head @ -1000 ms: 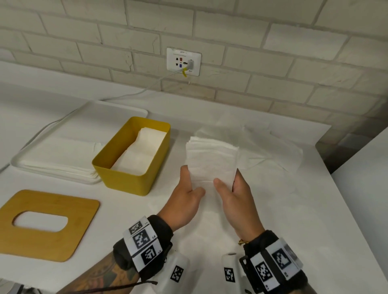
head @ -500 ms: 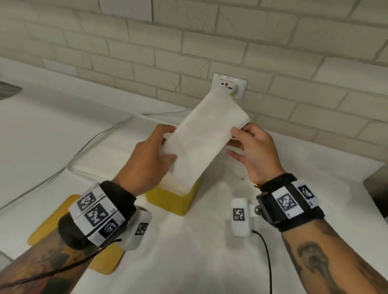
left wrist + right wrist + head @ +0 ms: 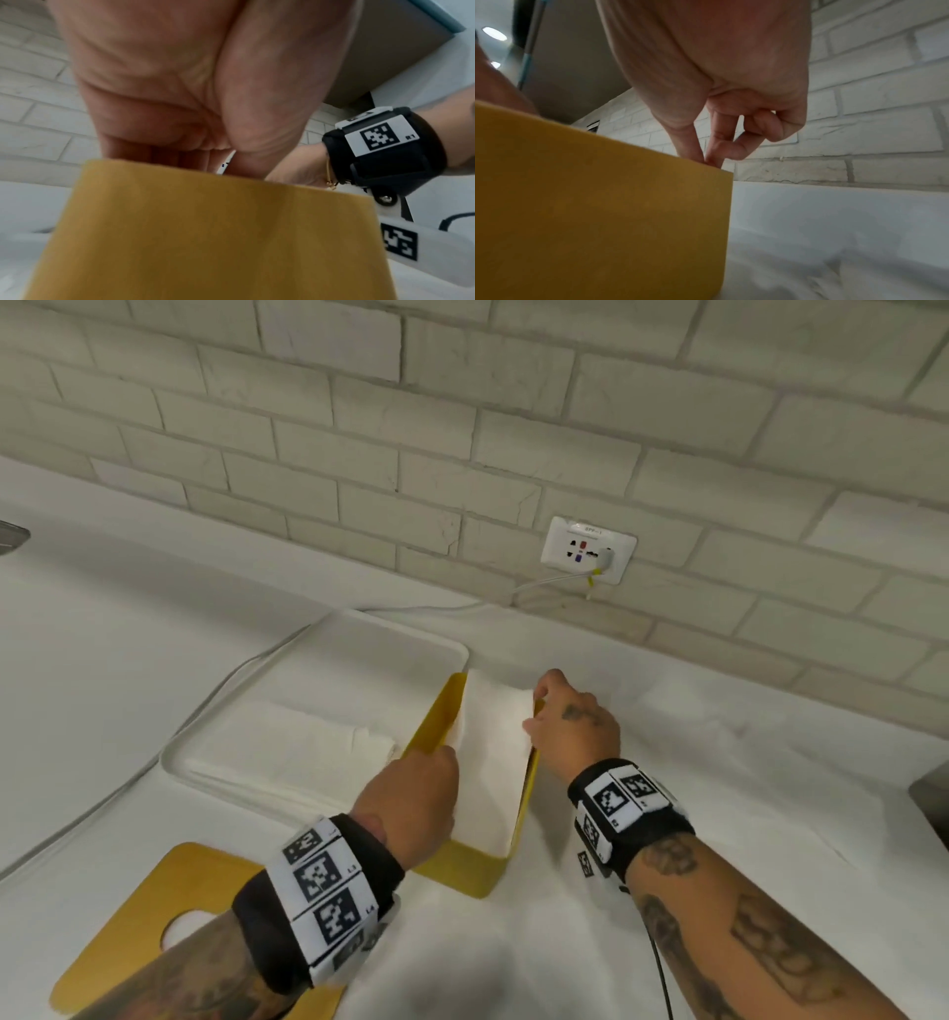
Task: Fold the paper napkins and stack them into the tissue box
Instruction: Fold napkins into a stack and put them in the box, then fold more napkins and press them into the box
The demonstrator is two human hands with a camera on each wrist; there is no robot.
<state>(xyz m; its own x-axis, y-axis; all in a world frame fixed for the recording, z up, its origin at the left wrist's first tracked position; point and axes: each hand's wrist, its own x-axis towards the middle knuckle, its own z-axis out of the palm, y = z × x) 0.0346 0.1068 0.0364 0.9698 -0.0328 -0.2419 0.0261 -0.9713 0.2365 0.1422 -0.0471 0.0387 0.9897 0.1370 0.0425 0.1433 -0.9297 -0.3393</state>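
Near the back edge of the white surface [image 3: 719,814], close to the brick wall, the yellow tissue box [image 3: 462,870] stands open with a folded paper napkin [image 3: 493,752] lying along its length, its near end lapping up over the box's front rim. Both hands are on it: the left hand [image 3: 411,793] reaches in from the box's left side with its fingers down against the napkin, though whether they pinch it or only press cannot be told, and the right hand [image 3: 575,726] pinches the napkin's far right edge between thumb and forefinger at the right wall, as the right wrist view suggests with fingers [image 3: 713,150] dipping behind the rim. The step looks like seating the napkin flat in the box; done well, that would mean lowering both long edges together, keeping the fold square to the walls, then smoothing from the middle outward so no corner rides up. The napkin is plain white, thin and soft, a long rectangle about as wide as the box, likely to crumple if pushed from one end. More napkins [image 3: 287,752] lie in the white tray [image 3: 174,752] just left of the box, and the wooden lid [image 3: 154,906] rests toward the front left.
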